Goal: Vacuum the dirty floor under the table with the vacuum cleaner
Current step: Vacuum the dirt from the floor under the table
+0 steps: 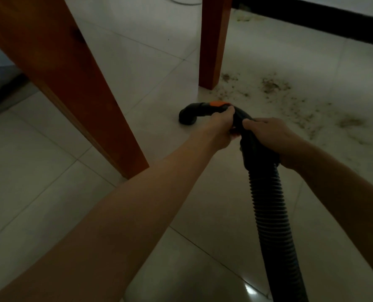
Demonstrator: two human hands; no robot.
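Note:
I hold a black vacuum hose [268, 205] with a curved black handle [199, 110] that carries an orange button [219, 103]. My left hand [219, 129] grips the handle just behind the button. Right behind it, my right hand [268, 136] grips the thick collar where the ribbed hose begins. The handle's open nozzle end [187, 119] points down onto the pale tiled floor [50, 171]. Brown dirt [272, 86] lies scattered on the tiles to the right of the nozzle, apart from it.
A thick wooden table leg [67, 75] slants down on the left. A second wooden leg [213, 42] stands just behind the nozzle, at the dirt's edge. A dark skirting board [325, 25] runs along the far wall. A thin cable [181, 2] lies at the top.

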